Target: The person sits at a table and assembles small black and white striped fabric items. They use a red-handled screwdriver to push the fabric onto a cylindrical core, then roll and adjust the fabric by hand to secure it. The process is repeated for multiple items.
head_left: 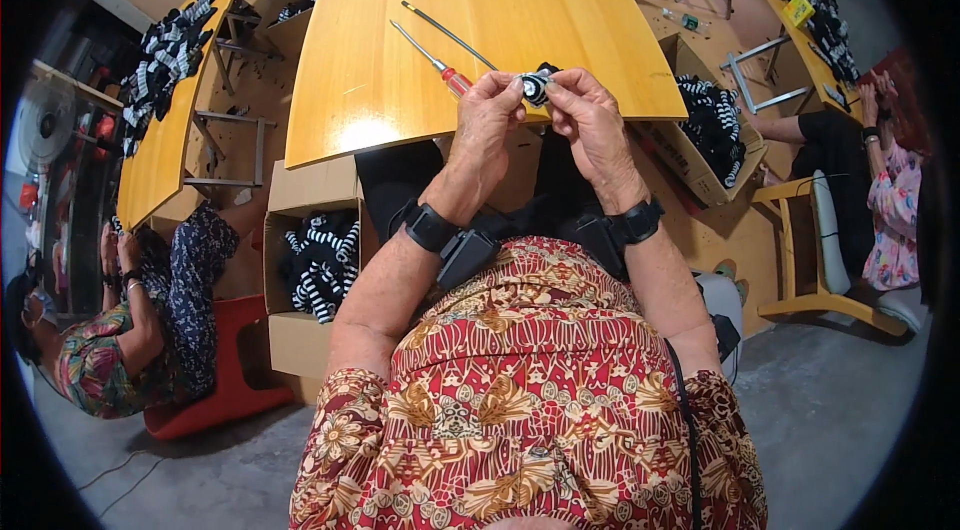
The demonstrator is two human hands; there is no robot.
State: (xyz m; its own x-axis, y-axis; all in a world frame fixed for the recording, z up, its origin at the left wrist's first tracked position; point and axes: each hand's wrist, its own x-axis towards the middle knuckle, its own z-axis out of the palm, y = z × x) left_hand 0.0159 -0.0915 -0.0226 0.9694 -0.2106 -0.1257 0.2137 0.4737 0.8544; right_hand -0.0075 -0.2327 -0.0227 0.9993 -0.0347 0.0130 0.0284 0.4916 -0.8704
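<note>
Both hands are raised over the near edge of the yellow wooden counter (pixel 380 80), pinching one small black-and-white striped fabric piece (pixel 537 87) between them. The left hand (pixel 487 120) closes its grip on the piece's left end, the right hand (pixel 590 115) on its right end, so its long axis runs roughly left to right. Just beyond lie two tools: a red-handled screwdriver (pixel 430 58) and a thin metal rod (pixel 450 36), both slanting away leftward.
</note>
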